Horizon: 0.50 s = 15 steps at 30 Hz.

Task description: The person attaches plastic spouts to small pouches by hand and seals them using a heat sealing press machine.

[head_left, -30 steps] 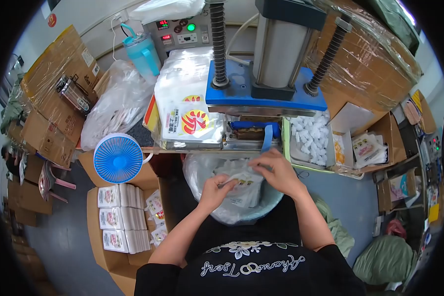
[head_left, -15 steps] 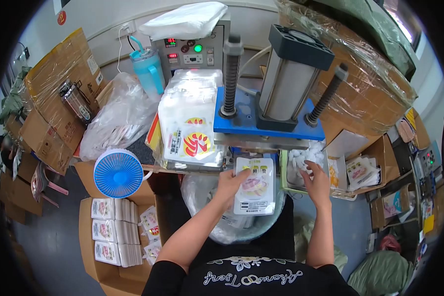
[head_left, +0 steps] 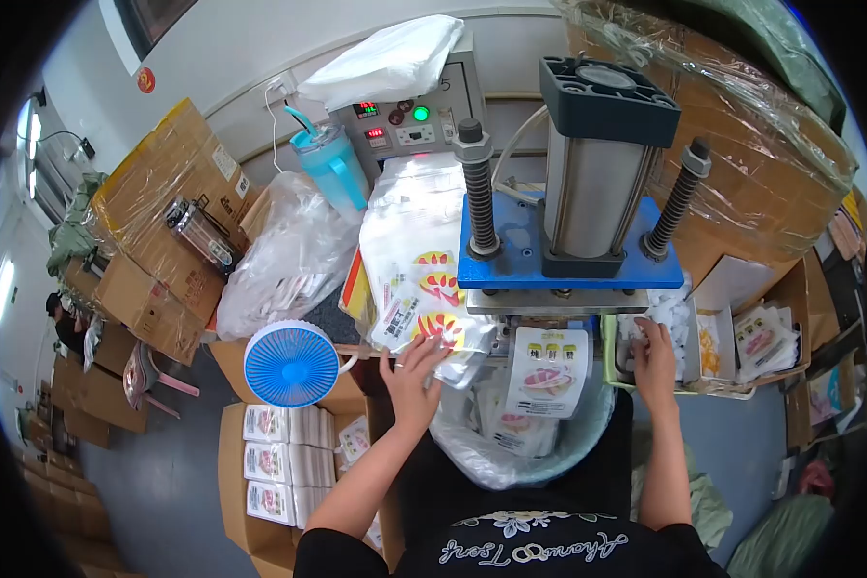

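My left hand (head_left: 416, 376) lies with its fingers spread on the lower edge of a stack of printed plastic pouches (head_left: 419, 250). My right hand (head_left: 653, 361) dips into a green-rimmed tray (head_left: 610, 352) of small white pieces (head_left: 669, 310). Its fingers are curled together, and what they hold is hidden. Between my hands, a white printed pouch (head_left: 547, 376) hangs from under the press (head_left: 568, 241), touched by neither hand. Beneath it is a round tub lined with clear plastic (head_left: 588, 443), with more pouches (head_left: 518, 433) inside.
A blue fan (head_left: 291, 364) stands left of my left hand, above a carton of packed pouches (head_left: 265, 453). Behind are a blue tumbler (head_left: 332, 164) and a control box (head_left: 424, 120). At right, a box (head_left: 785, 289) holds more pouches. Another person (head_left: 67, 323) is far left.
My left hand has let go of the pouch at the press and moved left onto the stack. My right hand has stayed at the tray of white pieces. The view has shifted.
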### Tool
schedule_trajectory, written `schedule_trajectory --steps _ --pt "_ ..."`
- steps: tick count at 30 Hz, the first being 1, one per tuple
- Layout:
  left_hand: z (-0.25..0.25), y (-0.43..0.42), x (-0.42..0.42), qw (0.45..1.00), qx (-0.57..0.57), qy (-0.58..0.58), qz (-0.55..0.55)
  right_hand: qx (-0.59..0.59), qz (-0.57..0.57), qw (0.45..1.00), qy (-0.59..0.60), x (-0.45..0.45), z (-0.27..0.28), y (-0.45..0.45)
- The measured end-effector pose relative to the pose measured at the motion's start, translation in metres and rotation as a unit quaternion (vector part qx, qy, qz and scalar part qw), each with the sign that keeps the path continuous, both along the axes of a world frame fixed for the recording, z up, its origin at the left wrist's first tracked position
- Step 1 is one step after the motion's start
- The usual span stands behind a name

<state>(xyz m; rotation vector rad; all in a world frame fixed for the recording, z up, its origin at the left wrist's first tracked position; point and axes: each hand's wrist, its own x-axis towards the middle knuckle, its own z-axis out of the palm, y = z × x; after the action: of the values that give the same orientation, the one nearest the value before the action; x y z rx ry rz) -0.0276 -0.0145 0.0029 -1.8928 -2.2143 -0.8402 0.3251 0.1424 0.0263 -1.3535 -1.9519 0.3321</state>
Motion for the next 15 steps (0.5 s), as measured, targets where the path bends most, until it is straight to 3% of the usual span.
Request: schedule_trajectory --steps 2,3,5,6,8,15 --pt "0.017 -0.001 -0.003 0.989 0.042 -0.144 0.007 -0.027 0.016 0.998 0.049 0.003 0.006 -0.003" --pt "0.03 0.002 0.005 0.985 0.109 -0.136 0.012 -0.028 0.016 0.999 0.041 0.002 0.006 -0.002" --pt "0.05 -0.005 0.023 0.947 0.098 -0.306 -0.002 -0.065 0.028 0.986 0.149 0.004 0.007 -0.004" --pt "0.049 -0.007 0.032 0.943 0.095 -0.318 -0.007 -0.094 0.016 0.98 0.176 0.001 0.013 -0.009" --pt "0.041 -0.013 0.053 0.827 0.024 -0.56 -0.04 -0.086 0.02 0.977 0.196 -0.011 0.019 -0.018" --pt "-0.012 -0.016 0.095 0.788 -0.046 -0.611 -0.059 -0.098 0.199 0.956 0.194 -0.076 0.046 -0.066"
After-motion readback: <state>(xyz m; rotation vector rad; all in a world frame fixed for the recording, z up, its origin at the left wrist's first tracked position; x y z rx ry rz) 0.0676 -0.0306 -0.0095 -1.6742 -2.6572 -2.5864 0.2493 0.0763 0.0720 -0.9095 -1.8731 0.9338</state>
